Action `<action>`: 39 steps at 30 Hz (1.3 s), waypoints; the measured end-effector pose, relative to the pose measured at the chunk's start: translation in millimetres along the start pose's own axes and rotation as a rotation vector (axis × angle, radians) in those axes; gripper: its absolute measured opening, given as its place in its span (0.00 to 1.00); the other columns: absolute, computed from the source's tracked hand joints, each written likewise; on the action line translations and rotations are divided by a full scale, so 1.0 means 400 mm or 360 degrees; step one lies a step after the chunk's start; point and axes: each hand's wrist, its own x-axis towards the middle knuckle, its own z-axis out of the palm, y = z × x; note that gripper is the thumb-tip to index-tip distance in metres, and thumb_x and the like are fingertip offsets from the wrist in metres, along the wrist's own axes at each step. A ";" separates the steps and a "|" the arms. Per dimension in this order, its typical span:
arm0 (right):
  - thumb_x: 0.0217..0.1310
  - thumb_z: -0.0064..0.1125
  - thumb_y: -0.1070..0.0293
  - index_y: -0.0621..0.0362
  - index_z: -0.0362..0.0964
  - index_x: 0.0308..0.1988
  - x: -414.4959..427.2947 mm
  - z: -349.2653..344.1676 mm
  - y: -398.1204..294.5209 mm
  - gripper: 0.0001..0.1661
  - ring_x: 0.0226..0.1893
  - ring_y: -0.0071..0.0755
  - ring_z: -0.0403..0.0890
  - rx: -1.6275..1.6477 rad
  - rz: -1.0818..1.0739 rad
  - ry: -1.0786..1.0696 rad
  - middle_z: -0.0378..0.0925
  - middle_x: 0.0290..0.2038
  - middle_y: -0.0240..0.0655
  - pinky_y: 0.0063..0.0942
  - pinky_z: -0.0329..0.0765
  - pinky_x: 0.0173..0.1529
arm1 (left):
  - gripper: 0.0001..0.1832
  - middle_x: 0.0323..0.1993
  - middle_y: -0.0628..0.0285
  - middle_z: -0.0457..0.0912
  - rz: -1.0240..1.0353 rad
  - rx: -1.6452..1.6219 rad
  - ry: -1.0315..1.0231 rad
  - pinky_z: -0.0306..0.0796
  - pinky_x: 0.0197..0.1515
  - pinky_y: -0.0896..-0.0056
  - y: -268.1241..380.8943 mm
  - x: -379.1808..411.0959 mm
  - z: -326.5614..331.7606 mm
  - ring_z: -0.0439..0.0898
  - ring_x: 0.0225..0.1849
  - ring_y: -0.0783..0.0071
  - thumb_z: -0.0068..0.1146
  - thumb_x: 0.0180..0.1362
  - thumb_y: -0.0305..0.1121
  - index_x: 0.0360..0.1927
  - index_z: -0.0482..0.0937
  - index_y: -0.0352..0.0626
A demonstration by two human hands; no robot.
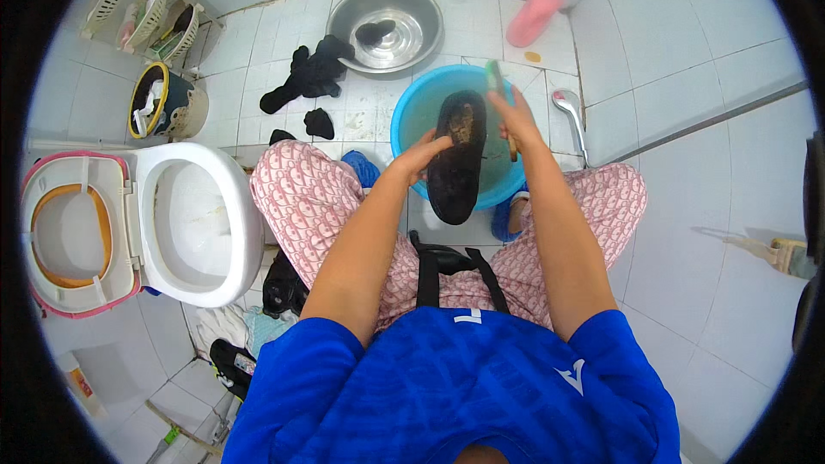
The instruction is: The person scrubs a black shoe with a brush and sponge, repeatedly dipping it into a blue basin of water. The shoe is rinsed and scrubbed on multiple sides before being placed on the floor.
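Note:
My left hand (419, 158) grips a black shoe (456, 174) by its side, with the thumb over the edge. A worn tan patch shows near the shoe's upper end. To the right of it, my right hand (517, 121) is closed around a scrubbing brush (495, 77) with a wooden-looking handle and pale green bristles; the brush is slightly blurred. Both hands are over a light blue plastic basin (403, 109) that holds cloudy water. The brush and the shoe are apart.
A steel basin (341, 6) with a dark item stands behind. Wet black cloth pieces (312, 71) lie on the tiles. A pink bottle (538, 13) and a shower head (567, 103) are at right. Left are a toilet (248, 219), a yellow-rimmed bin (187, 109) and wall baskets (145, 22).

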 end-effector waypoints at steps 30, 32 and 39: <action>0.58 0.52 0.66 0.50 0.69 0.53 -0.170 0.117 0.131 0.22 0.40 0.52 0.79 -0.1245 -0.0710 -0.0110 0.79 0.41 0.44 0.46 0.75 0.44 | 0.44 0.46 0.50 0.75 0.0456 -0.0522 0.0374 0.73 0.41 0.68 -0.072 0.088 -0.034 0.78 0.40 0.63 0.60 0.43 0.30 0.64 0.55 0.28; 0.58 0.52 0.66 0.50 0.69 0.54 -0.147 0.077 0.150 0.22 0.40 0.53 0.79 -0.1235 -0.0801 -0.0226 0.78 0.42 0.45 0.46 0.75 0.44 | 0.42 0.44 0.51 0.76 0.0448 -0.0504 0.0343 0.73 0.40 0.69 -0.063 0.082 -0.036 0.78 0.40 0.64 0.59 0.44 0.29 0.64 0.56 0.28; 0.56 0.52 0.67 0.53 0.68 0.55 -0.171 0.077 0.100 0.24 0.40 0.53 0.79 -0.1236 -0.0621 -0.0204 0.78 0.42 0.47 0.46 0.75 0.45 | 0.39 0.49 0.50 0.74 0.0511 -0.0616 0.0198 0.73 0.41 0.68 -0.061 0.078 -0.050 0.78 0.41 0.62 0.56 0.47 0.27 0.65 0.57 0.31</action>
